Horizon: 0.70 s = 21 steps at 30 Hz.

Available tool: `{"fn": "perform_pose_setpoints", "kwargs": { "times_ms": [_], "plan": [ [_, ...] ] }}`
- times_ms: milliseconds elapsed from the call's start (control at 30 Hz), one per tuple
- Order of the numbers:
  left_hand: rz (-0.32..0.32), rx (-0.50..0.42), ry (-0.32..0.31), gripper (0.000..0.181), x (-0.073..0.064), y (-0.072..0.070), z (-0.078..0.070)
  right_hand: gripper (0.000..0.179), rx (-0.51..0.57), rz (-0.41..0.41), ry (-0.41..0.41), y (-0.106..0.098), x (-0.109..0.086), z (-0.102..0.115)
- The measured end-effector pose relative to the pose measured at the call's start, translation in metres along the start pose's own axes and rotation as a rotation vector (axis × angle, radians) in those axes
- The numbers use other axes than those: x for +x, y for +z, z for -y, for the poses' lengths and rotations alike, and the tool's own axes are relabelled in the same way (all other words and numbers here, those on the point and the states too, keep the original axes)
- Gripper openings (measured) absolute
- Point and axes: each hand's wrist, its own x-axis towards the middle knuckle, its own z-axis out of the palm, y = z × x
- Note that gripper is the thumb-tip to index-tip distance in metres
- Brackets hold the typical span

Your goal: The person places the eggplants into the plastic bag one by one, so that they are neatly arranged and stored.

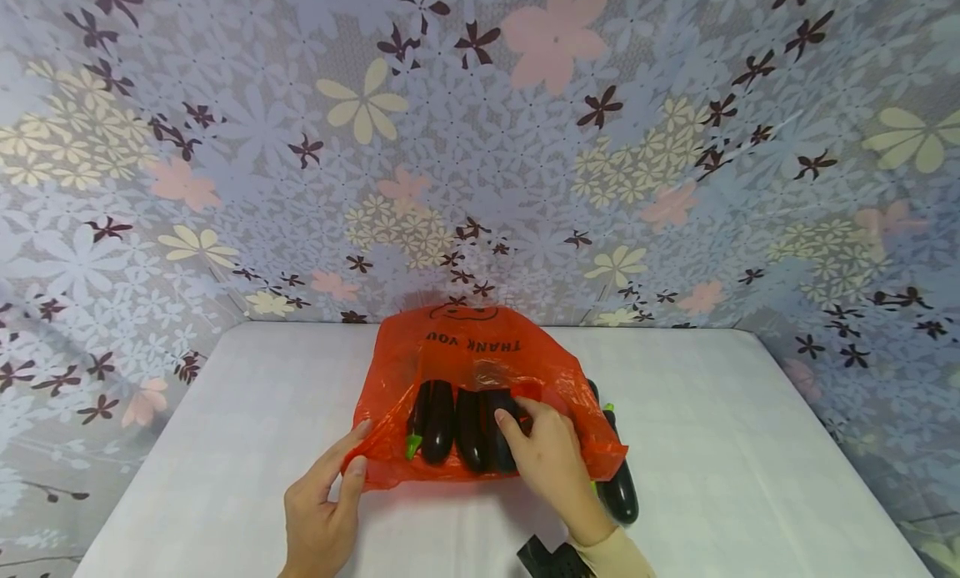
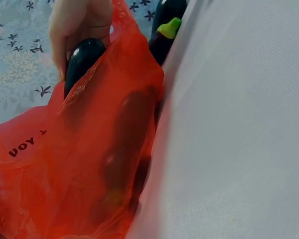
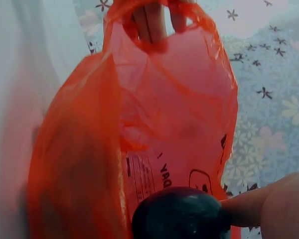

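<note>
A red plastic bag (image 1: 397, 344) printed "THANK YOU" lies on the table with several dark eggplants (image 1: 438, 424) visible at its mouth. My left hand (image 1: 324, 499) holds the bag's left edge between thumb and fingers; in the right wrist view its fingers (image 3: 152, 22) pass through the handle loop. At the right of the mouth, my right hand (image 1: 551, 453) grips an eggplant (image 1: 501, 436) from its right side, with the thumb on top. The left wrist view shows that eggplant (image 2: 82, 62) partly behind the red plastic. The right wrist view shows its rounded end (image 3: 182, 214).
Beside the bag's right edge, more eggplants (image 1: 619, 490) lie on the white table (image 1: 720, 428), partly hidden by the bag. A small black object (image 1: 551, 559) is by the right wrist. Floral fabric (image 1: 480, 161) stands behind and at both sides.
</note>
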Motion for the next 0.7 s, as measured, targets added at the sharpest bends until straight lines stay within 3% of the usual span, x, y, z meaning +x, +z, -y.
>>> {"fn": "perform_pose_setpoints", "kwargs": {
  "times_ms": [500,700],
  "plan": [
    [0.004,0.027,0.001,0.032,0.0,0.001,0.0,0.023,-0.029,-0.031,-0.046,-0.002,0.019,-0.016],
    [0.007,0.021,0.003,0.033,-0.001,0.001,0.0,0.023,-0.046,-0.015,-0.006,-0.002,0.024,-0.02]
  ]
}}
